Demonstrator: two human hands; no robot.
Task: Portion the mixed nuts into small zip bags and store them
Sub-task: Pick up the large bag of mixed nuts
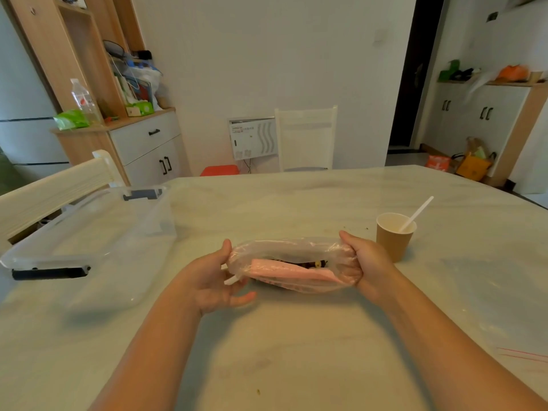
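While the fingers (237, 298) of the left hand (212, 280) curl round one end of the plastic bag (292, 264), the right hand (363, 262) grips the opposite end, its fingers wrapped in the film. Both hands hold the bag's mouth stretched wide, just above the worktop (296, 351). Mixed nuts (314, 264) show as dark pieces inside, behind a pink panel. To the right, near the right hand, stands a paper cup (394, 237) holding a white spoon (416, 213). To the left lies a clear storage box (89, 241).
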